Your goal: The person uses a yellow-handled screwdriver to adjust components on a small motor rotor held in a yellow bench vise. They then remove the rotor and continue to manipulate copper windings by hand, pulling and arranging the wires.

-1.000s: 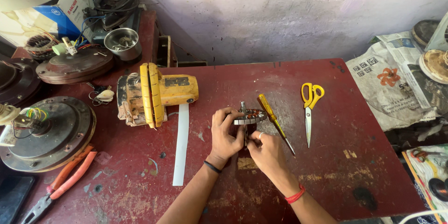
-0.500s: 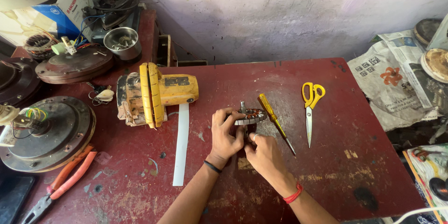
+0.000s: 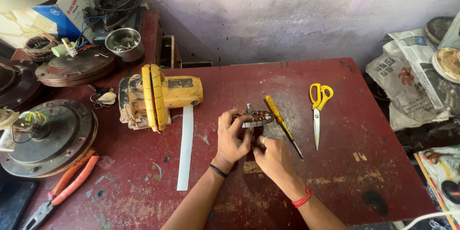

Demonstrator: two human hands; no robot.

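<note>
A small round motor stator (image 3: pixel 256 117) with copper windings lies near the middle of the red table (image 3: pixel 364 172). My left hand (image 3: pixel 233 137) curls around its left side and grips it. My right hand (image 3: pixel 273 155) sits just below it, fingertips pressed against its underside next to the left thumb. A yellow-handled screwdriver (image 3: pixel 281 124) lies right beside the stator on its right, untouched.
Yellow-handled scissors (image 3: pixel 318 111) lie to the right. A yellow power-tool body (image 3: pixel 160 96) and a white strip (image 3: pixel 185 146) lie to the left. Fan motor discs (image 3: pixel 45 136), orange pliers (image 3: pixel 64 188) and a steel bowl (image 3: pixel 123 43) crowd the left. Newspapers (image 3: pixel 407 81) hang off the right.
Both hands stay on the stator; my right hand has slid slightly lower and toward the left hand. Nothing else on the table has moved.
</note>
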